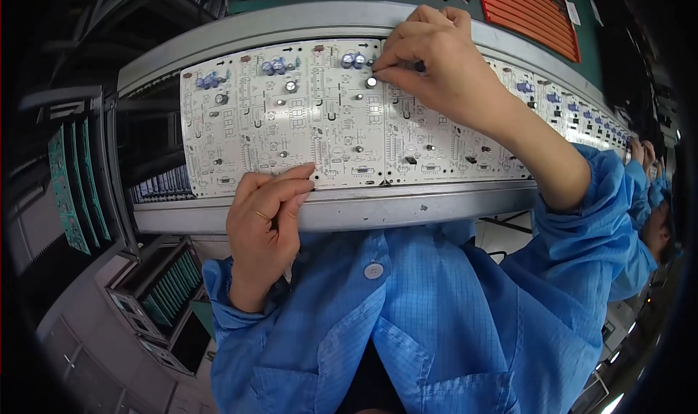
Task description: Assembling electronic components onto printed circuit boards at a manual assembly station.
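Observation:
A white printed circuit board panel [247,141] lies in front of me, carrying blue disc parts, dark capacitors and small black parts. My right hand [443,69] reaches over its far side, thumb and fingers pinched together; whatever sits between the tips is too small to make out. Just beside that pinch stands a dark, silver-topped capacitor [371,82], and a pair of blue disc components [353,61] is to its left. My left hand [265,225], a ring on one finger, rests at the panel's near edge. Its fingers are loosely bent, fingertips on the board, with nothing visible in them.
Metal rails [349,214] border the panels, which run on in a row to the right. An orange-red ribbed tray [527,14] lies on the green surface beyond. Racks with green boards [171,287] stand at the left. At the far right are another person's hands [641,152].

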The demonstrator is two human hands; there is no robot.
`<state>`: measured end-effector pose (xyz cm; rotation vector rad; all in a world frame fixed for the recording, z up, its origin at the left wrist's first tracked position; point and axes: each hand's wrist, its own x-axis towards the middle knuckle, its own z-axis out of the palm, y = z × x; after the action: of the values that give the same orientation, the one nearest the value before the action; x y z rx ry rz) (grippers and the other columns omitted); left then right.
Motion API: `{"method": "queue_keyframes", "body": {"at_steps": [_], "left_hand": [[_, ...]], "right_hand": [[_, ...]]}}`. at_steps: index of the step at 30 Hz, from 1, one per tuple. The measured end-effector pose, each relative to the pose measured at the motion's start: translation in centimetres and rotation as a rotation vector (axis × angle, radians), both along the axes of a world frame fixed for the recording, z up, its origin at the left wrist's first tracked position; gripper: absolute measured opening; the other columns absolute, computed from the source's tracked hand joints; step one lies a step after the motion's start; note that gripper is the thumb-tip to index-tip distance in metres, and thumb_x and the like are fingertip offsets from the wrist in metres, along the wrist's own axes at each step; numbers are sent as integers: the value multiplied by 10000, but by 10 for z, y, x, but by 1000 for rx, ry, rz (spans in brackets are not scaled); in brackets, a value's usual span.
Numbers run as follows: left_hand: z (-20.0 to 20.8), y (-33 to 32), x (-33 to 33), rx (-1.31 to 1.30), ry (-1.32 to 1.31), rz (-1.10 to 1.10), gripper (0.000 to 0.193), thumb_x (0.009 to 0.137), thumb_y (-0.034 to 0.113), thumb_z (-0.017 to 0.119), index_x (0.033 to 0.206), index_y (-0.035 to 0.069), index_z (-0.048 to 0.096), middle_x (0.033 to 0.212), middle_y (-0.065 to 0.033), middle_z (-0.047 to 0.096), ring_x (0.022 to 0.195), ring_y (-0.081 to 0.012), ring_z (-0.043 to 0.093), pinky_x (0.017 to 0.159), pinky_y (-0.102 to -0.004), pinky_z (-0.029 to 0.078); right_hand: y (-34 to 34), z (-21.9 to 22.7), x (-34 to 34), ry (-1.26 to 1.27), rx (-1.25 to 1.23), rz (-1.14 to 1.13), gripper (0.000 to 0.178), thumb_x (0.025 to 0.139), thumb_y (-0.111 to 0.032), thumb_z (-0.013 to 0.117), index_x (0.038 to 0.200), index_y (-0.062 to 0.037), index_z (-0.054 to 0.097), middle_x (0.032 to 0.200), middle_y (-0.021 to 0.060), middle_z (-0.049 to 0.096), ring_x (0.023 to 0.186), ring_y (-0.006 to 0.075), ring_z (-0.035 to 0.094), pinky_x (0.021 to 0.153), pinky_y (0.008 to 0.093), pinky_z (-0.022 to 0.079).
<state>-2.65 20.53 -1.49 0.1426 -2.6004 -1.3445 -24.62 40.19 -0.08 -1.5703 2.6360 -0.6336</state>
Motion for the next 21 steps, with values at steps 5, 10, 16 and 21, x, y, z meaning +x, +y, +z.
{"method": "queue_keyframes", "body": {"at_steps": [5, 10, 16, 21], "left_hand": [[-4, 0, 2, 4, 2, -6, 139, 827, -34, 695, 946, 34, 713, 1053, -58, 753, 759, -190, 549, 704, -267, 489], [-3, 1, 1, -4, 2, 0, 139, 828, -37, 697, 949, 29, 716, 1054, -63, 754, 751, -181, 532, 695, -260, 481], [-1, 3, 3, 24, -26, 28, 125, 829, -39, 698, 936, 22, 719, 1052, -72, 754, 745, -169, 522, 681, -252, 471], [-1, 0, 3, 12, -23, 7, 121, 829, -37, 699, 934, 20, 721, 1053, -72, 754, 742, -166, 517, 676, -250, 469]], "right_hand": [[-2, -1, 6, -41, 2, -79, 55, 802, -148, 765, 845, -116, 755, 864, -45, 680, 947, 159, 565, 982, 417, 297], [-2, 0, 7, 22, 27, -88, 51, 798, -139, 761, 837, -109, 749, 851, -41, 676, 947, 166, 566, 996, 447, 305], [-6, 4, 10, 124, 95, -48, 86, 848, -130, 716, 912, -82, 749, 875, 29, 715, 989, 189, 610, 983, 473, 365], [-7, 12, 6, 155, 160, 0, 75, 785, -184, 700, 781, -110, 705, 824, 33, 662, 977, 239, 545, 937, 513, 335]]}}
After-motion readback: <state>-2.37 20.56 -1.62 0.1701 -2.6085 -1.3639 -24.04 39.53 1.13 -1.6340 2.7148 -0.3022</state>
